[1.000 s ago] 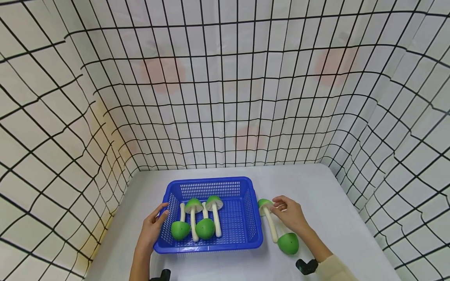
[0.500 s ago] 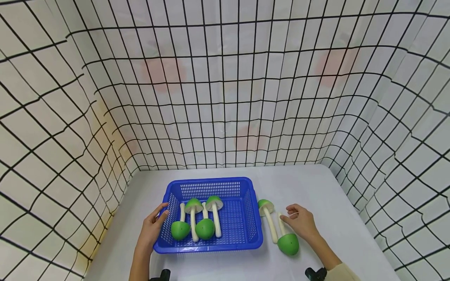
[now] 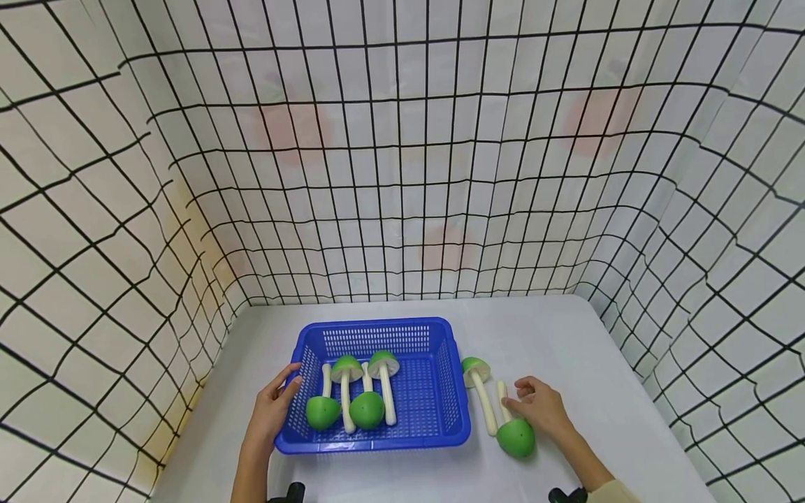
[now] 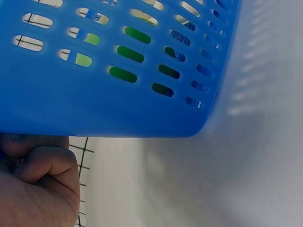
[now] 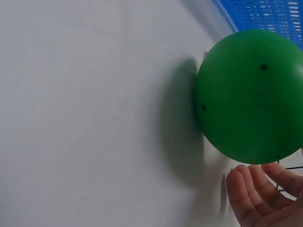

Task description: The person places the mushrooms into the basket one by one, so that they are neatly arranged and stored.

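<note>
My left hand (image 3: pixel 274 398) grips the left rim of a blue perforated plastic basket (image 3: pixel 373 448); its curled fingers (image 4: pixel 49 163) show at the rim in the left wrist view. Inside lie several toy mushrooms with green caps and white stems, such as the one with its cap (image 3: pixel 367 410) toward me. Right of the basket, two more lie on the table: one mushroom (image 3: pixel 484 405) has its cap away from me, the other mushroom (image 3: pixel 516 438) toward me. My right hand (image 3: pixel 542 407) is beside the latter's stem, thumb tip right at it, fingers loosely bent. Its green cap (image 5: pixel 251 97) fills much of the right wrist view.
A white table (image 3: pixel 553 335) carries everything. Black wire grid panels (image 3: pixel 402 175) stand at the back and both sides, with white sheeting behind them. The basket's right wall stands close to the nearer loose mushroom. Black wrist-worn devices (image 3: pixel 568 496) show near the bottom edge.
My right hand has moved away from the far-capped mushroom, rightward and toward me, to the stem of the other one. Both loose mushrooms, the basket and my left hand look unmoved.
</note>
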Demonstrator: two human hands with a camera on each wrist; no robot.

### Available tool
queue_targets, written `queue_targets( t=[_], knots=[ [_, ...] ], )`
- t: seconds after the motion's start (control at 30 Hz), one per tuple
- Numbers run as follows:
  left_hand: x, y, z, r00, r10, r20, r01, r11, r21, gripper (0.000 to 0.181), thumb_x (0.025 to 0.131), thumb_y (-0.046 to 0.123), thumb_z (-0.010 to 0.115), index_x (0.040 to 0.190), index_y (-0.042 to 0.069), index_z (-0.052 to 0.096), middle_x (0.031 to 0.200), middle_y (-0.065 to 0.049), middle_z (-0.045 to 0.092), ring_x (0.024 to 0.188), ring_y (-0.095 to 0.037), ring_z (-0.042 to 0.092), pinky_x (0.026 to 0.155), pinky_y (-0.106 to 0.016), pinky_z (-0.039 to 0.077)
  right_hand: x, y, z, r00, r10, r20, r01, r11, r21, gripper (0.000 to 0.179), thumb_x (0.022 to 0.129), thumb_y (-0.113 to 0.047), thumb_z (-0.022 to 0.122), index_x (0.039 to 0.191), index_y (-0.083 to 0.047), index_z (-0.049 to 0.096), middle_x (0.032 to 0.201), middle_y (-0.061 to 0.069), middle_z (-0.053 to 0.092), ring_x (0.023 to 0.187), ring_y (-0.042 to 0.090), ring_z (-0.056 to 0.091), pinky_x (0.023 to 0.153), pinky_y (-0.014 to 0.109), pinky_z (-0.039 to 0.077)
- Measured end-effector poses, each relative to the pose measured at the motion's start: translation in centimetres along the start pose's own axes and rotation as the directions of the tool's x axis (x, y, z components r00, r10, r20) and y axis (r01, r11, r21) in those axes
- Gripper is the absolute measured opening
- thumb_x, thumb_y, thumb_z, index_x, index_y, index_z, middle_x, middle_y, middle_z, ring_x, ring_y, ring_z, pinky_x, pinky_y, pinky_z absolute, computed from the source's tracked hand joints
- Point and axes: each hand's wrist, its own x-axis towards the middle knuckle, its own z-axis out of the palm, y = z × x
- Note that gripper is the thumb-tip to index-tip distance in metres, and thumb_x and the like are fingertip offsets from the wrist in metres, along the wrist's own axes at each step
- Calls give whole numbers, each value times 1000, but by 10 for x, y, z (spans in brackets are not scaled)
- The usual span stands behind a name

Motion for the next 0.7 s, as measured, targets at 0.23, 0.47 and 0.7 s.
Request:
queue_targets(
  t=[0.23,0.47,0.7],
  knots=[
    [-1,2,0,1000,-9,1,9,1000,4,53,94,54,55,141,33,47,160,-12,28,146,-39,27,114,-61,21,-4,-2,0,998,20,57,-19,1000,-13,61,73,-50,80,113,-9,63,92,0,67,84,15,61,70,31,48],
    [-3,3,-1,1000,-17,5,17,1000,5,54,93,55,55,142,33,47,160,-12,27,146,-40,26,114,-63,20,-10,-7,-3,993,34,112,-33,999,-12,54,76,-44,80,114,-8,64,90,0,68,82,14,62,69,31,48],
    [-3,3,-1,1000,-8,6,9,1000,-1,56,92,57,55,141,32,48,160,-12,28,146,-39,26,114,-63,20,-12,-12,-6,991,46,125,-50,998,34,46,81,-33,77,116,-7,63,92,2,69,74,12,64,66,29,50]
  ],
)
